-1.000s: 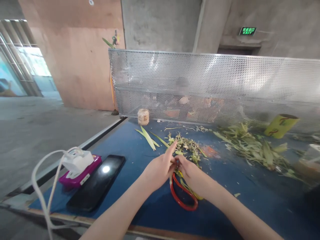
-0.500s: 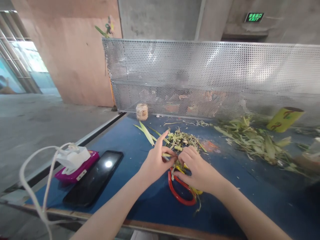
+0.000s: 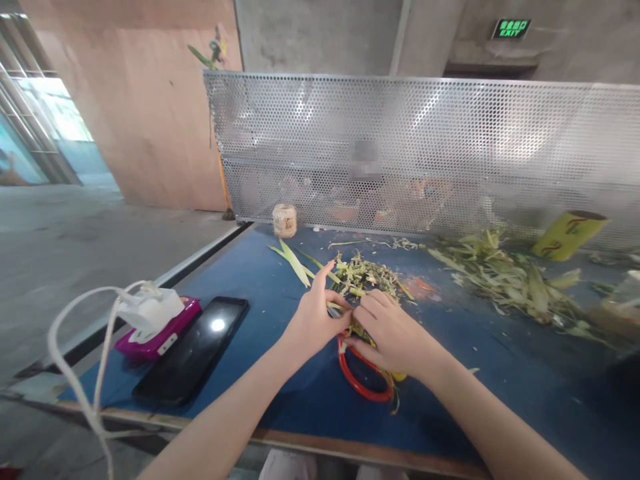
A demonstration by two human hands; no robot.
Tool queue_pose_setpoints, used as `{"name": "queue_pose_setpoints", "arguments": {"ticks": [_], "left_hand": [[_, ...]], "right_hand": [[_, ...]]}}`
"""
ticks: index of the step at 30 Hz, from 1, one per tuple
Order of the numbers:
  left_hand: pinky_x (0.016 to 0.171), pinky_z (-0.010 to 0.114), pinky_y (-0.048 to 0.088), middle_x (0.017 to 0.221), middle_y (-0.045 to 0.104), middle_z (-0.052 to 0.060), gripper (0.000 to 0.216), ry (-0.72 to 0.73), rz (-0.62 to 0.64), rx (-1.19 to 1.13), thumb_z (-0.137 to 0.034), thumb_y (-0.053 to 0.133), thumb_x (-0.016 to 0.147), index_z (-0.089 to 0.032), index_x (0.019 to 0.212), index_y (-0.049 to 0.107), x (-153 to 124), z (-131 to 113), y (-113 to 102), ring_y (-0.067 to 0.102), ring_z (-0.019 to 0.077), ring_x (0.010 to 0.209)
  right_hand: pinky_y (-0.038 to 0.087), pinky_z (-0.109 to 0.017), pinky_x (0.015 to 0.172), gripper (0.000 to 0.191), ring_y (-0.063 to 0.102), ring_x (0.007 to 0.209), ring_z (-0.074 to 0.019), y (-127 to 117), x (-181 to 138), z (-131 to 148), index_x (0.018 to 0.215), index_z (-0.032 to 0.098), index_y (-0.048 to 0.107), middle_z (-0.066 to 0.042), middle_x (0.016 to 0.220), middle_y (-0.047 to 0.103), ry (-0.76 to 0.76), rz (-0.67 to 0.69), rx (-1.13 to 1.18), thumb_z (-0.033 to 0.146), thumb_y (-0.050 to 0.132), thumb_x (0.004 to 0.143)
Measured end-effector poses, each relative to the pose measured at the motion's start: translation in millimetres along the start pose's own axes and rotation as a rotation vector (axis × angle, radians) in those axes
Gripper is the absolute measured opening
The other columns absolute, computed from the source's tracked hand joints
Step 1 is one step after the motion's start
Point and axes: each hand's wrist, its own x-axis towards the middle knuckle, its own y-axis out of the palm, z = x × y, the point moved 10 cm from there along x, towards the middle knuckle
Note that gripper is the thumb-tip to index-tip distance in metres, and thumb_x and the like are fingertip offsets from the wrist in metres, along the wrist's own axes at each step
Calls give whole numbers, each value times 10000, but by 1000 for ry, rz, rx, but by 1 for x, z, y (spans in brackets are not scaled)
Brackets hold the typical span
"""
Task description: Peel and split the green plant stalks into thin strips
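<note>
My left hand [image 3: 317,323] pinches a thin green plant stalk [image 3: 336,306] between thumb and fingers, its index finger raised. Right against it, my right hand [image 3: 393,330] is closed on the lower end of the same plant stalk; its fingertips partly hide what they grip. Under the right hand lie scissors with a red loop handle [image 3: 367,392], partly covered, with something yellow beside it. Just beyond both hands is a heap of small budded green sprigs [image 3: 367,273]. Long pale green leaves [image 3: 295,262] lie to its left.
A black phone [image 3: 195,353] and a magenta power strip [image 3: 155,333] with a white plug and cable lie left. A twine roll [image 3: 285,221] stands near the perforated metal screen [image 3: 320,153]. Stripped leaves [image 3: 515,280] and a yellow tube [image 3: 570,235] are at right.
The right hand has shifted slightly forward and its fingers have closed in nearer the left fingertips. My left hand keeps its pinch almost unmoved. The view has tilted slightly.
</note>
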Motion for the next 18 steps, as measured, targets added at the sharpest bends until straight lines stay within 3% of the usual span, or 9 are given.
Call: {"name": "queue_pose_setpoints", "arguments": {"ticks": [7,12,18], "left_hand": [[519,242,498,727,623,-15,803,-102,49,-176,-104,568,614,-195,1309,176,-1,14,7,582,107,530],[499,244,507,726,621,-10,815,-133,50,-216,-94,580,609,-200,1309,176,-1,19,8,589,114,526],[494,261,517,734,617,0,834,-188,77,-292,-94,601,607,-203,1312,169,-1,23,12,591,117,517]], "right_hand": [[402,-360,676,206,417,697,-189,4,1,4,722,142,542,-73,709,484,-31,19,-49,258,402,820],[399,-345,644,172,423,703,-197,8,-1,10,736,134,552,-74,703,483,-96,51,-147,212,418,809],[400,-318,635,157,430,682,-174,7,-4,10,705,151,520,-56,701,480,-123,85,-5,157,405,811]]}}
